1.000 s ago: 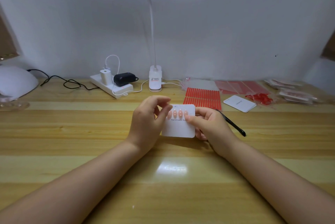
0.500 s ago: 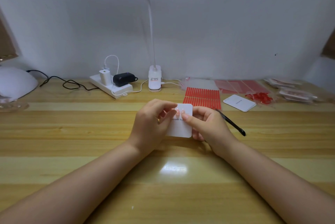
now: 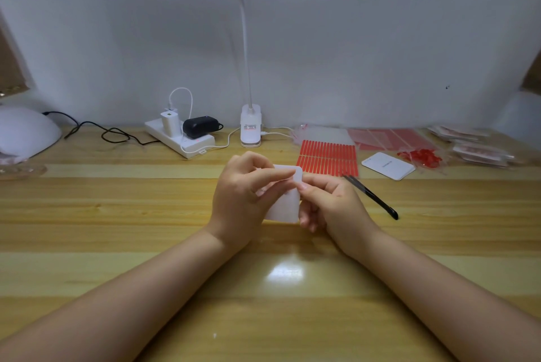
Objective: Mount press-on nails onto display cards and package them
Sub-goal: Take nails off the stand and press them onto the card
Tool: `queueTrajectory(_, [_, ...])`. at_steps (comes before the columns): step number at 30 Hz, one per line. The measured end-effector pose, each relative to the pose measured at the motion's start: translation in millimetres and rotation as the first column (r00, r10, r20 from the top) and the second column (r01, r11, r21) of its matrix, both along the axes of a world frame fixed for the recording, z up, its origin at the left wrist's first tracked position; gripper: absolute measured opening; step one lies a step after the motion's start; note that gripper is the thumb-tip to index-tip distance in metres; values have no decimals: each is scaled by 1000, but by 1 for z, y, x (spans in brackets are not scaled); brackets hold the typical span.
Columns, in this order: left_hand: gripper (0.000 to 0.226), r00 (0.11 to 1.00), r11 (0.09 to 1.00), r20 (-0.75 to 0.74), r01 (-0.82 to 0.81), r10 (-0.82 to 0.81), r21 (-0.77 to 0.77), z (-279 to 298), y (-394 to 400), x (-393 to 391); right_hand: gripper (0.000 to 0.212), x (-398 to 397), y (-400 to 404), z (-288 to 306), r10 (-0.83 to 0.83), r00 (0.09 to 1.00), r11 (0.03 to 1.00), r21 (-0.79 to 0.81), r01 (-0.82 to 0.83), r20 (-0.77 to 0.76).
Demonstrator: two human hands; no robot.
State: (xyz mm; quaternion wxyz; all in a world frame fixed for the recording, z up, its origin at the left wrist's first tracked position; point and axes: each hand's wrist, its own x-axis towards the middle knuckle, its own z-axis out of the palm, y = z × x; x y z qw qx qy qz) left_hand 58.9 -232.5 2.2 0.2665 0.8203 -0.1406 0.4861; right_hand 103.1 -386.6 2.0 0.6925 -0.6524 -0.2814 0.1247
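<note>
A white display card (image 3: 284, 207) is held upright-tilted just above the wooden table (image 3: 146, 215) at its middle. My left hand (image 3: 241, 194) pinches the card, with the index finger stretched across its top row, so the mounted nails are hidden. From the right, my right hand (image 3: 332, 206) grips the card's right edge, thumb on the front and fingers curled behind. Black tweezers (image 3: 373, 197) stick out from behind my right hand; whether that hand holds them is unclear.
Behind the hands lie a sheet of red adhesive strips (image 3: 328, 156), a spare white card (image 3: 388, 165), loose red nails (image 3: 421, 155), clear bags (image 3: 389, 139) and packed sets (image 3: 475, 152). A power strip (image 3: 181, 140), lamp base (image 3: 251, 130) and white nail lamp (image 3: 26, 133) line the back.
My left hand has slid rightwards over the card's face, its index finger now covering the row of nails. The card has turned and narrowed in view. The tweezers stay in place.
</note>
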Motion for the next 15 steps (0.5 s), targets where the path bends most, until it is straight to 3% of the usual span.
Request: queueTrajectory(15, [21,998,995,7,-57,57,81,-1,1,0,19,-3,0,2,80,995,994,73,-76,-51])
